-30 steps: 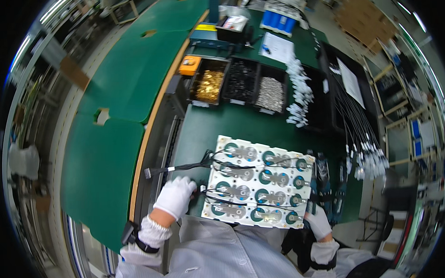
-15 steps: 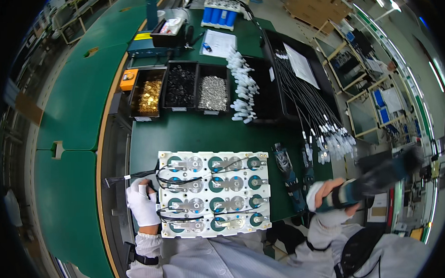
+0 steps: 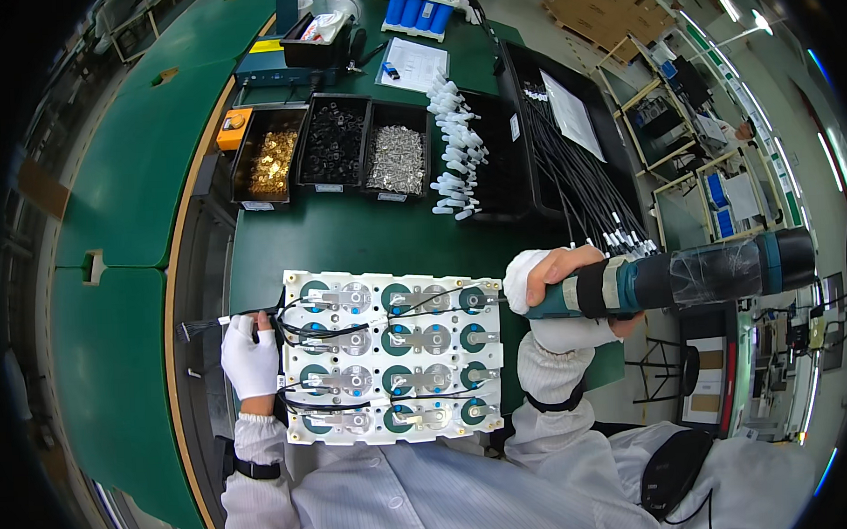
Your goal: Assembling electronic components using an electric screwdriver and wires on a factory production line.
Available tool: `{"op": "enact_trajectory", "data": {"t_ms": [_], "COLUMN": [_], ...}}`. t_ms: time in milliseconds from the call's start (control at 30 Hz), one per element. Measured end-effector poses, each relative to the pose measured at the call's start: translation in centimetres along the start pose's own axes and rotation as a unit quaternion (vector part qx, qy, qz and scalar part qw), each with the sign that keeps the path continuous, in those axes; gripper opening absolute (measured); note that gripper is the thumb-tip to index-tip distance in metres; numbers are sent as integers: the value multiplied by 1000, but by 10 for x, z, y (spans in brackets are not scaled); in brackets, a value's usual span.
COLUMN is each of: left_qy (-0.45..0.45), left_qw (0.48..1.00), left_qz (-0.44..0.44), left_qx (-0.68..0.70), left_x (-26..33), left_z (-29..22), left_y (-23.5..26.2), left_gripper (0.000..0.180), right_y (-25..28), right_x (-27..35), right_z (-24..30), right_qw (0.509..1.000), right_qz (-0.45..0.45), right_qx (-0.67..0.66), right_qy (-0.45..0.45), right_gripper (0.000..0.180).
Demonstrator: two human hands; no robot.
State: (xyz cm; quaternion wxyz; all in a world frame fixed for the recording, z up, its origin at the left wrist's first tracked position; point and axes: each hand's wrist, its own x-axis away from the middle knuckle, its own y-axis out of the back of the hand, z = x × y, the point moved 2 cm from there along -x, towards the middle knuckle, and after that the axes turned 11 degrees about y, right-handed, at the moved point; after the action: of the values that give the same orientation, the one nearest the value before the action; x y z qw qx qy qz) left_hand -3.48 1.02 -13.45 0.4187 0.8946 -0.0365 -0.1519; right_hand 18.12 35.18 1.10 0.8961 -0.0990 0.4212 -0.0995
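A white battery-cell panel (image 3: 392, 355) with round green-ringed cells, metal tabs and black wires lies flat on the green table just in front of me. My left hand (image 3: 249, 356), in a white glove, rests against the panel's left edge, on the black wire bundle there. My right hand (image 3: 555, 280) grips a teal and black electric screwdriver (image 3: 671, 276) lying horizontal, its tip pointing left at the panel's upper right corner.
Three black bins hold gold parts (image 3: 273, 164), black parts (image 3: 330, 153) and silver screws (image 3: 397, 161). White connectors (image 3: 453, 161) and a tray of black cables (image 3: 569, 171) lie to the right. A blue box (image 3: 281, 66) and blue cells (image 3: 419, 8) stand at the back.
My right hand has swung the screwdriver in from the lower right and now holds it level at the panel's upper right corner. My view has shifted. The left hand stays at the panel's left edge.
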Motion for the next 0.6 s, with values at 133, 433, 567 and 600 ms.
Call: {"op": "enact_trajectory", "data": {"t_ms": [133, 433, 567, 600], "left_qy": [38, 52, 19, 19], "left_qw": [998, 994, 994, 994], "left_qz": [43, 38, -12, -11], "left_qx": [-38, -92, -108, -109], "left_x": [-10, -12, -5, -3], "left_z": [-7, -15, -21, -19], "left_y": [-6, -6, -8, -8], "left_gripper": [24, 27, 18, 18], "right_y": [-5, 0, 9, 3], "right_x": [3, -11, -13, -11], "right_z": [-4, 4, 2, -4], "right_qw": [999, 996, 985, 991], "right_qz": [-13, 78, 153, 119], "right_qx": [50, 23, -4, -24], "right_qy": [13, -22, -79, -53], "right_gripper": [93, 91, 89, 89]}}
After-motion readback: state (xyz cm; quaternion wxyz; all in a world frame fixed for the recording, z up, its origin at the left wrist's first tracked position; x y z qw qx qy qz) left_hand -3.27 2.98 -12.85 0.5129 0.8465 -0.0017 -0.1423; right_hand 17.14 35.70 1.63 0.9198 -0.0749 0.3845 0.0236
